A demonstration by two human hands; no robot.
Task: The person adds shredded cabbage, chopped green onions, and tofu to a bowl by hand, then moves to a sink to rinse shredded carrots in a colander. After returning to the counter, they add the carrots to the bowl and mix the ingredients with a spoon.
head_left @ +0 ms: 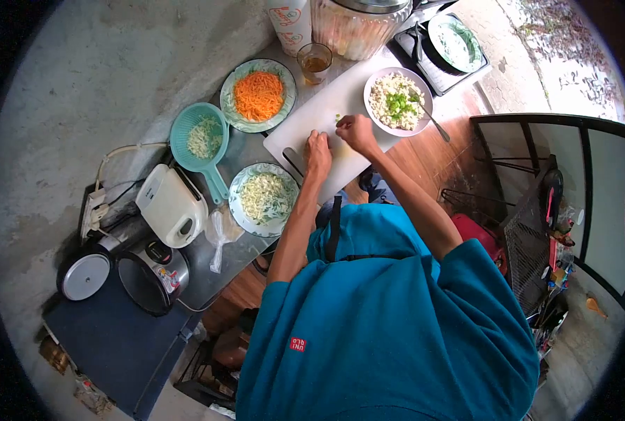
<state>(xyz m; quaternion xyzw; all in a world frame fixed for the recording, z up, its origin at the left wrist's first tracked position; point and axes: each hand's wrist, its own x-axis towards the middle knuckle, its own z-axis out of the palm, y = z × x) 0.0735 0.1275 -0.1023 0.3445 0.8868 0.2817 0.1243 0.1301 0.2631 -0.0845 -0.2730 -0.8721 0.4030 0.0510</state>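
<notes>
Nearest the camera we see our own teal shirt, with both bare forearms reaching forward over the counter.

Our left hand (pixel 318 151) rests palm-down on the white cutting board (pixel 312 116), fingers curled together and pressing on the board's near part; a dark knife handle (pixel 293 163) lies just beside it, and we cannot tell whether the hand grips it. Our right hand (pixel 355 131) sits just beside the left, fingers pinched shut on a small green vegetable piece (pixel 339 118) at the board's middle; the piece itself is too small to identify further.

Left of the board, near edge: a patterned plate of pale shredded vegetable (pixel 265 199), with a crumpled clear plastic bag (pixel 220 233) touching its left side. Further left stand a white sandwich maker (pixel 171 205) and an open rice cooker (pixel 151 277).

Beyond these: a teal strainer (pixel 200 139) holding pale shreds, then a plate of grated carrot (pixel 258 95).

Right of the board: a pale bowl (pixel 398 102) of chopped white and green pieces, spoon (pixel 433 121) resting in it.

Farthest: a glass of amber liquid (pixel 315 62), a large lidded jar (pixel 358 24), and a pan (pixel 454 42) on a stove.
</notes>
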